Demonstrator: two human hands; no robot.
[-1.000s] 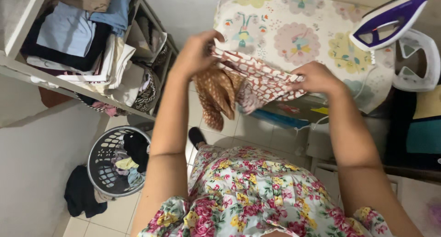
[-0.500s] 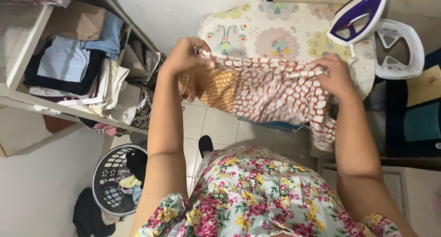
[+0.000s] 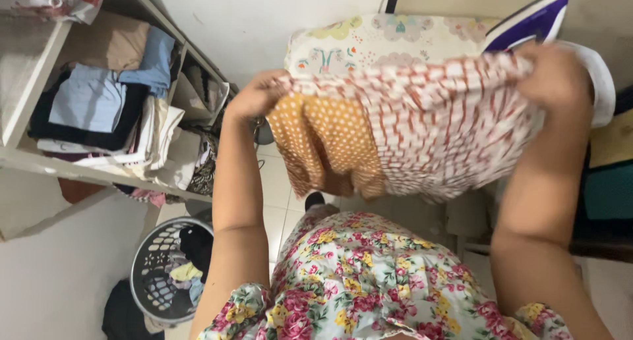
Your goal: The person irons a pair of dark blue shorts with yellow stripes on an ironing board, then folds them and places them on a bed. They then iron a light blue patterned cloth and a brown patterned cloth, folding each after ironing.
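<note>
Now the patterned cloth (image 3: 402,129) has been spread wide above the ironing board (image 3: 356,40), each top corner pinched in a closed grip by the left hand (image 3: 254,96) and right hand (image 3: 557,76); unfolding appears complete.

One garment (image 3: 409,129), one iron (image 3: 527,27), one basket (image 3: 148,274)

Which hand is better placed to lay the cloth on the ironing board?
Probably the right hand: it grips the patterned cloth above the ironing board. The left hand holds the other corner beyond the board's edge.
</note>
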